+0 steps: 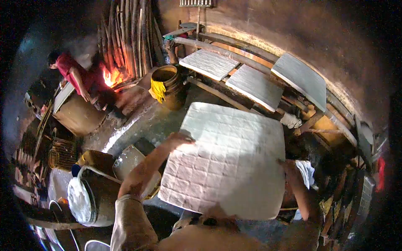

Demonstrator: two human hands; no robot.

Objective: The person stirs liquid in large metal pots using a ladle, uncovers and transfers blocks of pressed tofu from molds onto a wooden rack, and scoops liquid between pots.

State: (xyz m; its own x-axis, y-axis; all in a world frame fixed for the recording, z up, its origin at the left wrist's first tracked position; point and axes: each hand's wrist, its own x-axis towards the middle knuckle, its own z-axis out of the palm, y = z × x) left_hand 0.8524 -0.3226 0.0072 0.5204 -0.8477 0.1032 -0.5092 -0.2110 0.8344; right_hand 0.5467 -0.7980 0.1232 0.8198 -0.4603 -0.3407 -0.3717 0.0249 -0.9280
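In front of my body I hold a large white slab (226,154) with rounded corners and a grid of square marks on its face. It is tilted, and shadow covers its lower right part. My left hand (180,141) grips its left edge, the fingers reaching onto the face. At the opposite edge is my right hand (288,167), dark in shadow and partly hidden by the slab. Beyond it, a wooden rack (217,90) bears more white slabs: one on the left (209,63), one in the middle (255,86) and one on the right (302,79).
A barrel (175,94) with a yellow cloth (158,90) stands beyond the slab. A fire (112,78) burns below upright poles (130,33). A person in a red shirt (71,69) is at the far left. A large bucket (102,205) stands near my left arm.
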